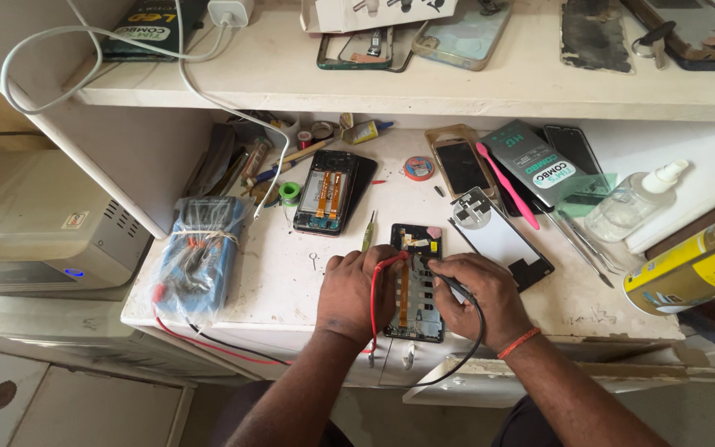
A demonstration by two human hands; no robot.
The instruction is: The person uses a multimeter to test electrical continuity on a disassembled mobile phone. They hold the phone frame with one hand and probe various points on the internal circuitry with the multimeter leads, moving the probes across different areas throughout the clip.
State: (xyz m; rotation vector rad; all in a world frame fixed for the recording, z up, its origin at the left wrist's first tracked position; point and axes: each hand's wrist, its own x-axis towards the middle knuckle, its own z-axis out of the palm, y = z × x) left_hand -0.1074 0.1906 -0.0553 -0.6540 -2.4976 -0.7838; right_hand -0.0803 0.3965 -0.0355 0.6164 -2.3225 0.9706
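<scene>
An opened phone (415, 285) with its back off lies on the white worktop (291, 273), showing a board and an orange flex strip. My left hand (356, 291) holds a red test probe (392, 261) whose tip touches the phone's upper part. My right hand (477, 298) holds a black test probe (448, 282) against the same area. The red lead (208, 343) and the black lead (457, 364) loop off the table's front edge. Both hands rest over the phone and hide its middle.
A blue multimeter wrapped in plastic (200, 257) lies at the left. A second opened phone (327, 192), a screen panel (506, 240), a pink toothbrush (508, 186), tweezers (577, 240), a clear spray bottle (635, 203) and a yellow can (693, 269) crowd the worktop. A shelf (424, 83) holds phone parts above.
</scene>
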